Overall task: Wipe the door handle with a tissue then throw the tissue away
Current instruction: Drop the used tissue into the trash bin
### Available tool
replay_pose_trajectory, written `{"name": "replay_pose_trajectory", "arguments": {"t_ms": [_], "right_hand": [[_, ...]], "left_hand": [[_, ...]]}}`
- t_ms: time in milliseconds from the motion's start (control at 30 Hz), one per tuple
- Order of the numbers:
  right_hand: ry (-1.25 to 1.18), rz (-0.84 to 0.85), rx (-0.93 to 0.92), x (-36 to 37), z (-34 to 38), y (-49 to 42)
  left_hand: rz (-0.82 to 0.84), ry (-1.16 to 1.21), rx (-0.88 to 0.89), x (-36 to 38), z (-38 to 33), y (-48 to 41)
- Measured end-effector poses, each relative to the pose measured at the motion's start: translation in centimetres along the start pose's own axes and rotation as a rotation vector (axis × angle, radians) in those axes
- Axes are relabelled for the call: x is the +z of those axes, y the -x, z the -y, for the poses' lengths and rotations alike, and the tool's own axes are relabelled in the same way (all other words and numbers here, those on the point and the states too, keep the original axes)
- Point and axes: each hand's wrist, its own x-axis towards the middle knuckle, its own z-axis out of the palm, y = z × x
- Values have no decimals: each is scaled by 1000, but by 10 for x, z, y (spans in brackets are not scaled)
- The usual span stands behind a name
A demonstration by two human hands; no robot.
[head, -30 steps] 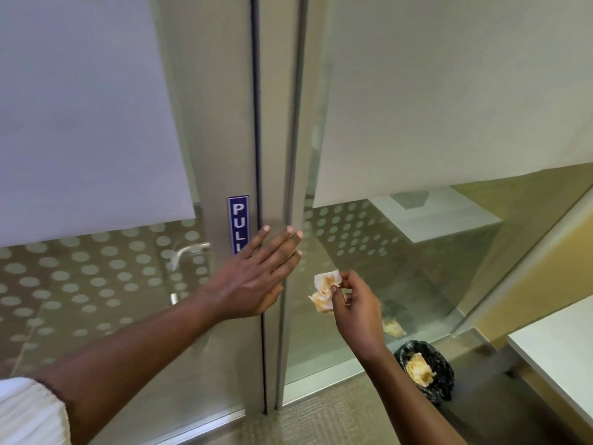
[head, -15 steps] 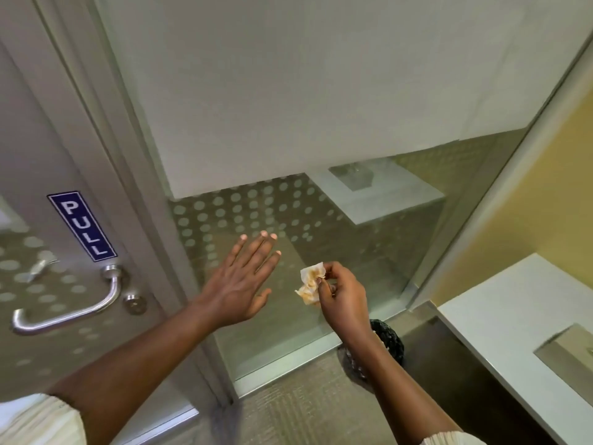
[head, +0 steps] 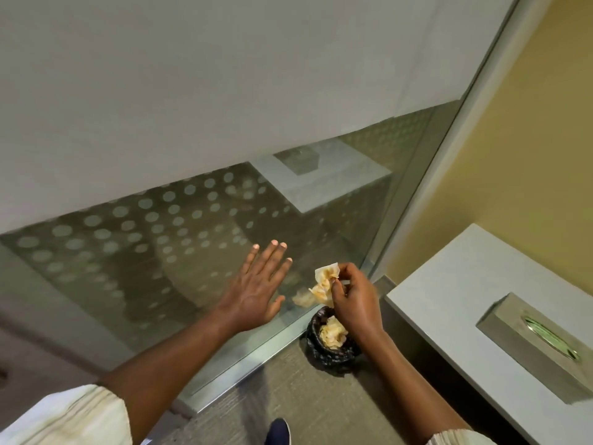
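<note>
A: Pinching the tissue [head: 324, 285] between thumb and fingertips, the right hand [head: 354, 305] held it up over the small bin [head: 330, 345] on the floor. Why such a dainty grip, do you think?

B: The tissue was crumpled and stained a yellowish brown, so I'd judge the person wanted as little skin on it as possible. A pinch at one edge let the rest hang free, ready to fall.

A: And the left hand [head: 256, 290]?

B: It was flat and empty, fingers spread, hovering in front of the glass panel [head: 192, 236]. Whether the palm touched the glass I couldn't tell. It looked like a steadying gesture while the body leaned toward the bin.

A: The bin sat tight in the corner, didn't it?

B: Yes, against the bottom rail of the glass, just beside the white counter [head: 465, 284]. It was lined with a black bag and already held another crumpled wad, so it was clearly the place for used tissues. The metal tissue box [head: 539, 342] on the counter stood near it, which made sense: take one, use it, drop it close by.

A: No door handle in sight?

B: None in this view. With a soiled tissue over the bin, I'd say the wiping was done and only the drop remained.

A: Any risk?

B: A light tissue can drift. The hand was above the bin's near edge rather than dead centre, so lowering it first would have been wise.
</note>
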Motion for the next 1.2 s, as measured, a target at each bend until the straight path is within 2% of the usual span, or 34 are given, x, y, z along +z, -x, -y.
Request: {"name": "replay_pose_trajectory", "arguments": {"t_ms": [233,467,600,833,1000,1200], "right_hand": [[40,-49,113,-15,-43,-53],[86,-75,248,-1,-100,-86],[147,-77,273,14,-138,-101],[175,-33,428,75,-238,-112],[155,-13,561,128,-326,-118],[188,40,627,183,-428,-127]], "left_hand": [[52,97,67,55,-15,-75],[200,186,147,125,-37,-122],[270,227,134,173,-57,-132],[442,276,60,274,-94,-133],[410,402,57,350,-119,-127],[483,377,5,446,-143,-118]]}}
